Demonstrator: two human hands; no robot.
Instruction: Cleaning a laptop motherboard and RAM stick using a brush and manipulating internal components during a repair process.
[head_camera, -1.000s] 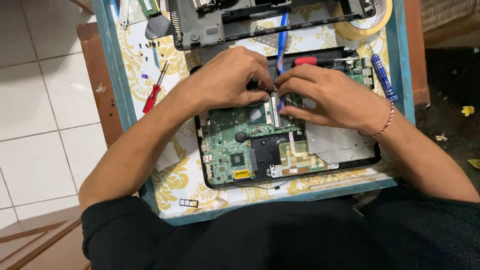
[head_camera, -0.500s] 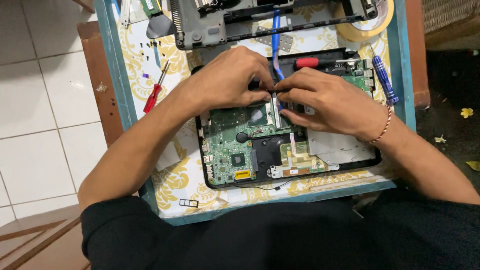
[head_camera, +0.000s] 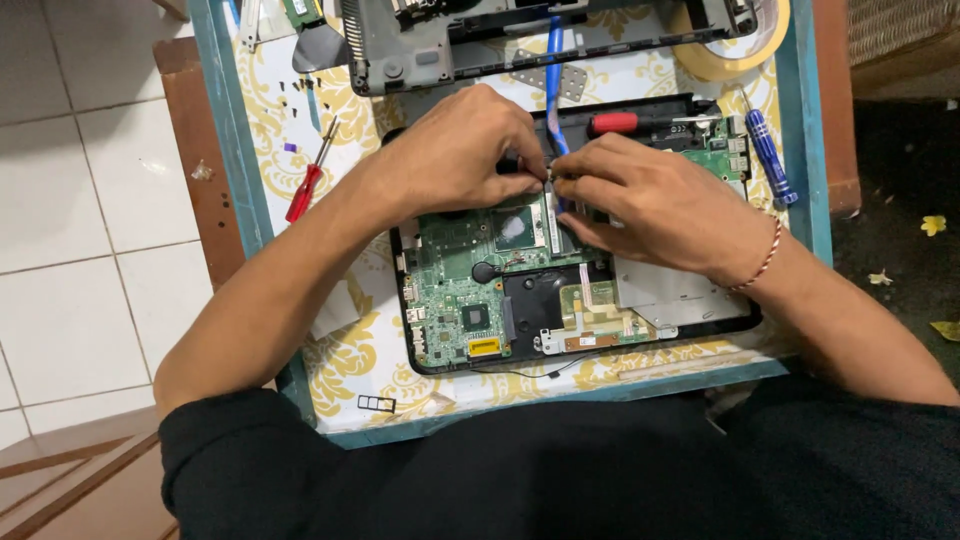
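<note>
Both hands meet at twelve o'clock of the green circuit board (head_camera: 470, 300). The left hand (head_camera: 460, 150) and right hand (head_camera: 660, 200) pinch narrow on a small part (head_camera: 549, 176) between their fingertips, steadying it; what it is, I cannot tell.

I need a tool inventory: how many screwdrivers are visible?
3: red screwdriver left of the laptop, blue screwdriver at right, red-handled screwdriver above the right hand. Others may be hidden.

The left hand (head_camera: 455, 150) and right hand (head_camera: 660, 200) cover the upper middle of the green circuit board (head_camera: 450, 300), and whatever their fingertips pinch there is too small to tell. The grey laptop casing (head_camera: 420, 50) and the roll of tape (head_camera: 735, 45) are cut off by the top edge. The tiny dark screws (head_camera: 290, 90) at upper left are barely distinguishable.
</note>
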